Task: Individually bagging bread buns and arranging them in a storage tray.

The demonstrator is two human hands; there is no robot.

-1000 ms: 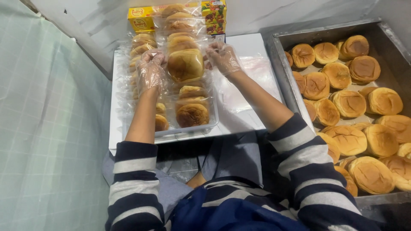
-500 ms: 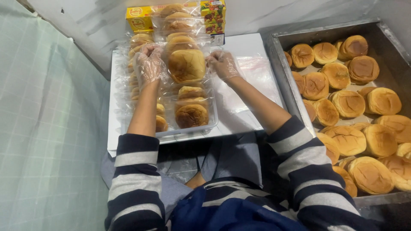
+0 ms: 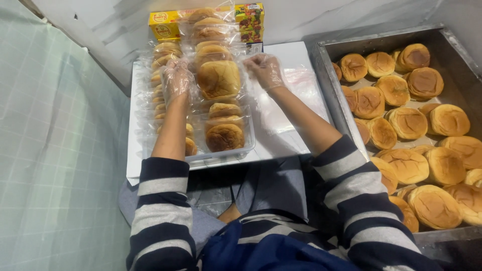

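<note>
Bagged bun [image 3: 218, 79], round and golden, sits on top of the middle row of wrapped buns on a white board [image 3: 135, 150], held between both gloved hands. Nearest the camera, striped navy-and-grey sleeves [image 3: 160, 200] reach forward over the lap. At the board's near edge, a clear plastic tray [image 3: 221, 150] holds a dark-topped bun [image 3: 224, 137] and a few more behind it. Left hand [image 3: 176, 79], in a thin clear glove, is curled on the left side of the bagged bun, fingers closed on its plastic wrap. Right hand [image 3: 265, 70], also gloved, pinches the wrap at the bun's upper right with fingertips together; how tight the pinch is can't be told. Row of wrapped buns [image 3: 163, 65] runs along the left of the board, just beside the left hand. Loose clear bags [image 3: 296, 95] lie flat on the board right of the tray. Metal baking pan [image 3: 326, 75] to the right is full of unwrapped buns [image 3: 406, 123], well apart from both hands. Farthest back, yellow box [image 3: 164, 25] and a colourful box [image 3: 249, 20] stand against the wall.
</note>
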